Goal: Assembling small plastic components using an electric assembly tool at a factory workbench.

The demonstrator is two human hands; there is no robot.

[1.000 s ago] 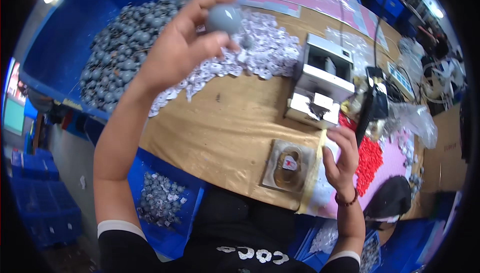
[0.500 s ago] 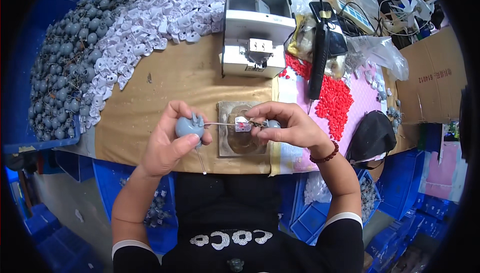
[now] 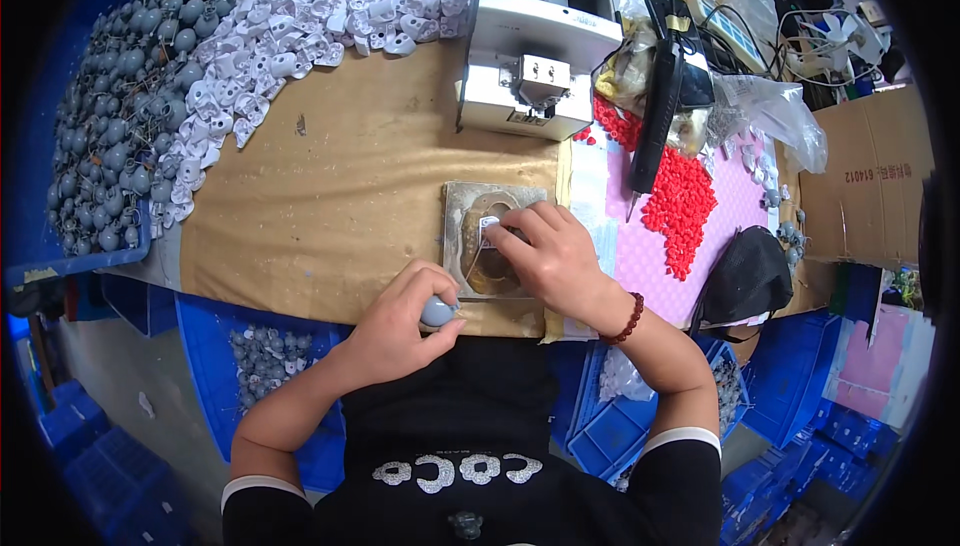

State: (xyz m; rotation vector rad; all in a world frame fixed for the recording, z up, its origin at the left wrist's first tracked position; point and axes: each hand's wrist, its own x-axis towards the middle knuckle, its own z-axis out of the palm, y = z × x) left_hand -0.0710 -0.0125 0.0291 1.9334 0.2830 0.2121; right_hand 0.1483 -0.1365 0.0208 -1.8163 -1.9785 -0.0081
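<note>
Near the table's front edge, my left hand (image 3: 408, 321) is closed around a smooth grey ball-shaped plastic part (image 3: 437, 312), its rounded side showing between thumb and fingers. My right hand (image 3: 556, 258) is over the square metal plate (image 3: 456, 198) with the round brownish hollow. Its thumb and index finger pinch at a small white plastic piece (image 3: 487, 230) on that plate. The palm faces down, so whatever else lies under those fingers is hidden. The second grey ball cannot be seen.
Grey round parts (image 3: 120, 136) heap in a blue bin at left, beside a pile of white plastic parts (image 3: 240, 86). Behind the plate stands a white-and-grey machine (image 3: 530, 41). Rightward lie a black electric screwdriver (image 3: 660, 106), red pieces (image 3: 682, 206), a black pouch (image 3: 748, 276) and a cardboard box (image 3: 865, 166).
My left hand has come down and nearer to me with its grey ball. My right hand has turned palm-down onto the plate; the ball it held and the stretched wire no longer show.
</note>
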